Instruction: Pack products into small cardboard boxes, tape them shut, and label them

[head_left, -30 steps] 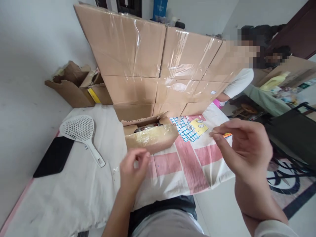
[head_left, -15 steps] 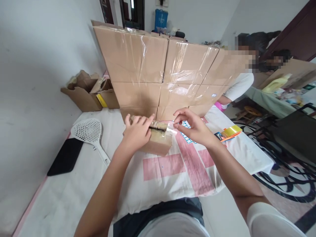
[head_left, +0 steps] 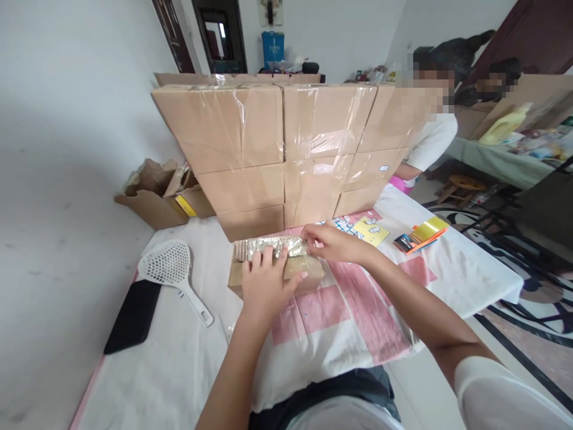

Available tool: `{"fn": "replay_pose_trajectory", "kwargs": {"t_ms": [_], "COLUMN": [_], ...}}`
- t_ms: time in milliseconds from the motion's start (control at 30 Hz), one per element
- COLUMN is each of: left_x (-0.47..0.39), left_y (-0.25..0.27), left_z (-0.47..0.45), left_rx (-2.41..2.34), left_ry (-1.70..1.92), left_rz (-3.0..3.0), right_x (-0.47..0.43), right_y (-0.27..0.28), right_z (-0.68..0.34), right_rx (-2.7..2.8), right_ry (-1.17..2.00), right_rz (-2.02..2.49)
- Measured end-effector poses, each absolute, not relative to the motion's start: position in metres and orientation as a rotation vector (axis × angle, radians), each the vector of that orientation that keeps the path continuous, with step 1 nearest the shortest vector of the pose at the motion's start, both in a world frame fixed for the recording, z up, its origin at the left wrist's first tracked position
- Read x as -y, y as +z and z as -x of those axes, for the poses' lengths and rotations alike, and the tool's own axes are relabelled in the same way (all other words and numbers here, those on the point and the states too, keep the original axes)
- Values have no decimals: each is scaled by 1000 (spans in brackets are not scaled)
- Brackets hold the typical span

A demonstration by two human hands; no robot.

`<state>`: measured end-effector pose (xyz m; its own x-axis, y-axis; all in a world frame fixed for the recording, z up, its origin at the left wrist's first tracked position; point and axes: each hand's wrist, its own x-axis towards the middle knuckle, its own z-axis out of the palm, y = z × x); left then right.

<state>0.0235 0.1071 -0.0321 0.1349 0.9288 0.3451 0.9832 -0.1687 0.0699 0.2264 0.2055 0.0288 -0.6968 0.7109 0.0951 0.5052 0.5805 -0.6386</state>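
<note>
Though it gaped earlier, the box [head_left: 312,267] (left hand [head_left: 267,279] on top) looks closed.

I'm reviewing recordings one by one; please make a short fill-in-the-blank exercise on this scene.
1. The box under the left hand is made of ____.
2. The right hand is at the box's ____ end.
3. The flat item nearest the perforated scoop is coloured ____.
Missing words: cardboard; right; black.
</note>
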Motion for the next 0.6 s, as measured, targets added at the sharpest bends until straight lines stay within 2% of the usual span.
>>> {"fn": "replay_pose_trajectory", "kwargs": {"t_ms": [233, 400, 467, 600], "left_x": [-102, -101, -101, -101], "left_y": [-38, -39, -39, -41], "left_z": [-25, -25, -25, -26], "left_rx": [1889, 1823, 1796, 1783], "left_ry": [-609, -593, -579, -602], "left_rz": [2148, 2139, 2139, 2107], "right_x": [-189, -182, -185, -200], "right_y": [29, 20, 11, -21], "right_z": [-217, -212, -217, -234], "right_rx": [2651, 2487, 2361, 2051], "right_ry": [307, 208, 325, 998], "right_rz": [1224, 1536, 1636, 1536]}}
